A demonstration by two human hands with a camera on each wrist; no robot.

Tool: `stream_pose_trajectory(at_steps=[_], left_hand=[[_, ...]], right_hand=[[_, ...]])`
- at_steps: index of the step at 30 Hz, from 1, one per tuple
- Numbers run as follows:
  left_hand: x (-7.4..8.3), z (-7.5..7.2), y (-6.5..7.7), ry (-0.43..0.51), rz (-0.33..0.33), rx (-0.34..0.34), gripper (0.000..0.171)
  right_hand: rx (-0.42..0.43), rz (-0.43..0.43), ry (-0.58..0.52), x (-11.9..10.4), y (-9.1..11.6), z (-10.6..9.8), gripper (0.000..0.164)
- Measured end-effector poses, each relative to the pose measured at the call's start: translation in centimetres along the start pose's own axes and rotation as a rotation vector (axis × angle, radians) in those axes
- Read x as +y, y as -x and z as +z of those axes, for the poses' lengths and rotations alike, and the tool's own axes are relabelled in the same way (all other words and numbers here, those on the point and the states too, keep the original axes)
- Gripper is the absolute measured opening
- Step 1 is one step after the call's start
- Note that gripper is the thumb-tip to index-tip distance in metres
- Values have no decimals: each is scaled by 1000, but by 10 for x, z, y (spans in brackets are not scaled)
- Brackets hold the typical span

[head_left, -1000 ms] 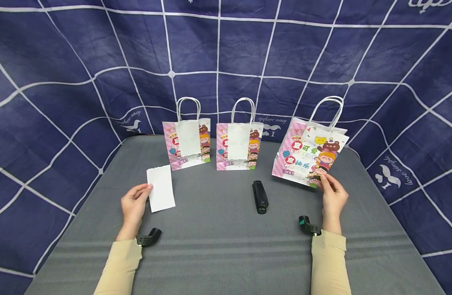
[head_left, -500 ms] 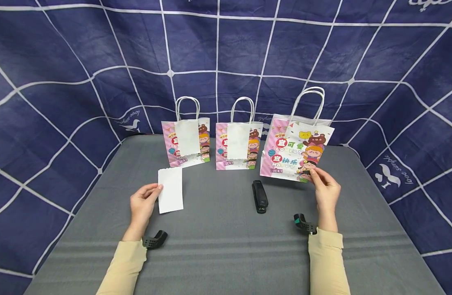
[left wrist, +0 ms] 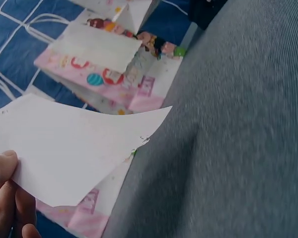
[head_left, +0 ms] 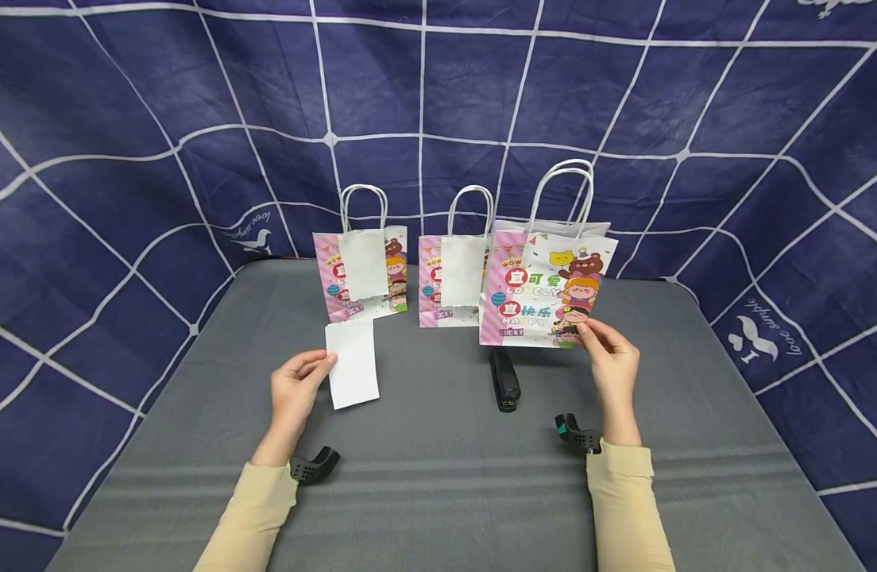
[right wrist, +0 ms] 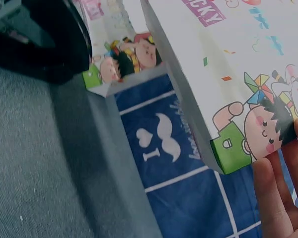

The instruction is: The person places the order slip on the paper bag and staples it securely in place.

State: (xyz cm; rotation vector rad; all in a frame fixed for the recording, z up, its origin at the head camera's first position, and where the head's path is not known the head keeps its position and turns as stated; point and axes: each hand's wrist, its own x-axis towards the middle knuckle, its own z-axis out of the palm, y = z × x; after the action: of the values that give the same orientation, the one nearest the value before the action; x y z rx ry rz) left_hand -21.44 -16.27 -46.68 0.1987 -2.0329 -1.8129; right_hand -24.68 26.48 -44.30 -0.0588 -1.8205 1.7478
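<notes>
Over the table (head_left: 438,477), left hand (head_left: 295,389) pinches paper (head_left: 356,367), right hand (head_left: 612,357) a bag (head_left: 542,292).

The left hand (left wrist: 5,203) pinches a plain white paper sheet (left wrist: 84,148), slightly bowed (one edge looks ragged), which partly hides a pink-and-white printed paper bag (left wrist: 114,193). Beyond, a similar cartoon-printed paper bag (left wrist: 151,91) bears a white paper rectangle (left wrist: 97,47). Grey cloth covers the table (left wrist: 238,124); white-lined blue fabric (left wrist: 5,37) hangs behind.
</notes>
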Motion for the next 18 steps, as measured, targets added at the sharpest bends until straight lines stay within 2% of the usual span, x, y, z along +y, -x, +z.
stream_pose_trajectory(at_steps=[3,5,8,10,12,18], left_hand=[[17,6,4,7,-1,-9,19],[22,9,5,5,-5,-12,18],[30,16,5,7,-4,-26,18],[35,20,5,20,-2,-41,19],[41,25,5,45,-1,-62,19],[62,41,7,129,22,-120,18]], right_hand=[[-29,-32,-31,-1,2,5,24],[-77,-59,-136,7,1,5,24],[-98,-70,-144,7,3,9,23],[-106,-78,-119,7,5,13,23],[-88,-64,-25,-4,10,19,23],[-138,-43,39,-9,14,30,21]])
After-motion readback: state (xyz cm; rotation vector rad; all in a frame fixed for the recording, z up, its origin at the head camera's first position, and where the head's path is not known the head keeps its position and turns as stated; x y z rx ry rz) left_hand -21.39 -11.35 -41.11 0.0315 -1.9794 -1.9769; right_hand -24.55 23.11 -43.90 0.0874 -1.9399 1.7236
